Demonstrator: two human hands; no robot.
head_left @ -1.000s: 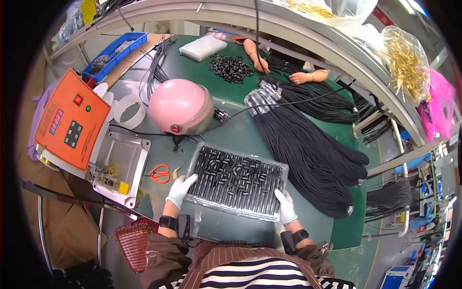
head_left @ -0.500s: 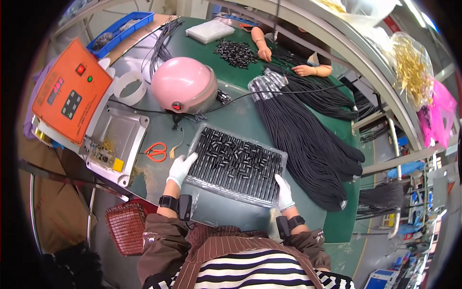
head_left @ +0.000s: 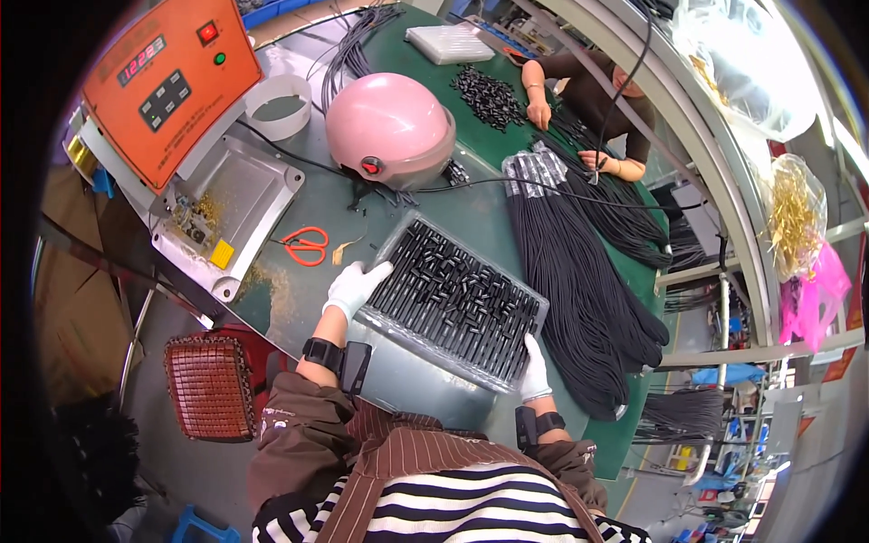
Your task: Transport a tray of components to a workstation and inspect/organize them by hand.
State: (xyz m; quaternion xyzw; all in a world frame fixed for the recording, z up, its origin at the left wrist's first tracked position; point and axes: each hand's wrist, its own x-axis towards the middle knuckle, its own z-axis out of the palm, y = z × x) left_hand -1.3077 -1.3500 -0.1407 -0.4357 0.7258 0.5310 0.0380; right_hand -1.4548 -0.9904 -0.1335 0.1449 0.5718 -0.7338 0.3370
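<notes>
A clear plastic tray (head_left: 424,351) sits low over the near part of the table, slanting down to the right. Rows of thin black tubes fill it, with short black tube pieces (head_left: 457,288) scattered loosely on top. My white-gloved left hand (head_left: 355,288) grips the tray's left end, thumb over the rim. At the right end, my gloved right hand (head_left: 535,371) holds the near corner. Both palms' undersides are hidden, and whether the tray rests on the table I cannot tell. Orange-handled scissors (head_left: 305,246) lie beyond my left hand.
A pink domed device (head_left: 385,127) stands past the tray. An orange control box (head_left: 172,86) with a metal base is at left. Bundled black cords (head_left: 579,281) lie at right. Across the table, another person works near a pile of black pieces (head_left: 489,97).
My view has turned, so the whole scene sits differently in the picture. The tray stays in both hands, and the loose pieces on it lie somewhat differently. The control box's display has changed.
</notes>
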